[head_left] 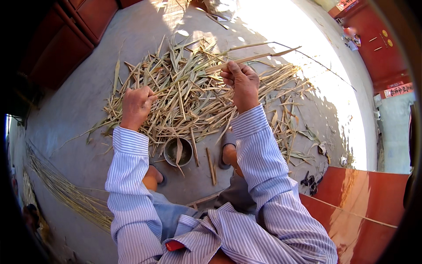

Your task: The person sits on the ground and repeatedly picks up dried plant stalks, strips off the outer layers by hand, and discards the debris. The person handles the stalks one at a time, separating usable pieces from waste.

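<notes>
My right hand (241, 83) pinches a dry tan leaf strip (263, 57) between thumb and fingers, its pointed end reaching out to the right. Closed in a fist, my left hand (137, 108) grips what looks like a long thin stalk (248, 45); it passes behind the right hand's strip and bends down at the far right. Both hands are above a wide heap of dry stalks and leaves (189, 99) on the floor. At the heap's near edge stands a round metal bowl (187, 153) with a dry leaf lying across it.
A bundle of long thin stems (66, 182) lies at the left. Two short stalk pieces (211, 165) are between my feet. Red-brown panels (360, 193) stand at the lower right, dark red furniture (66, 48) at the upper left. A red door (380, 44) is at the far right.
</notes>
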{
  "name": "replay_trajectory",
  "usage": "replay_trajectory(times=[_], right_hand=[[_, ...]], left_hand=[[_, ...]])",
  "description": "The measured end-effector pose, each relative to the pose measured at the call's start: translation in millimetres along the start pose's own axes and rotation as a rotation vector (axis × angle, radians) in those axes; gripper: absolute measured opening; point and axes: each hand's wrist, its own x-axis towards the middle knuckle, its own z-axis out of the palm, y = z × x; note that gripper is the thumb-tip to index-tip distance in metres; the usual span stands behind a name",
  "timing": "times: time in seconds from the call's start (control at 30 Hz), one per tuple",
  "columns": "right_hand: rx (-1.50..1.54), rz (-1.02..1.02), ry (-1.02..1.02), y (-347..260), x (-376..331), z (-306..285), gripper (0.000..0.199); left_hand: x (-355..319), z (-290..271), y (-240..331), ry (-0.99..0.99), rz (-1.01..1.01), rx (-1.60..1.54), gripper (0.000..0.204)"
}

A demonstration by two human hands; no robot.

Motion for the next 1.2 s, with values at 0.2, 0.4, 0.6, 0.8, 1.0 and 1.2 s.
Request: replay_trajectory(times=[0.2, 0.4, 0.6, 0.8, 1.0, 1.2], right_hand=[[0.501, 0.016, 0.275, -19, 38, -64, 0.015], [0.331, 0.105, -0.149, -16, 30, -40, 0.022], [0.26, 0.01, -0.181, -9, 11, -8, 0.026], [0.276, -0.056, -0.249, -25, 10, -25, 0.035], [0.112, -0.044, -0.312, -22, 3, -25, 0.02], [0.142, 0.022, -0.448, -10, -17, 4, 0.021]], left_hand=[[-4, -8, -9, 0.006, 0.019, -0.014, 0.016], [-20, -7, -12, -0.167, 0.124, -0.024, 0.016], [-25, -6, -10, -0.243, -0.031, -0.116, 0.017], [-22, 1, -32, -0.278, -0.113, -0.013, 0.021], [-6, -6, 1, -0.471, -0.347, -0.174, 0.018], [24, 29, 81, 0.001, -0.126, -0.571, 0.016]])
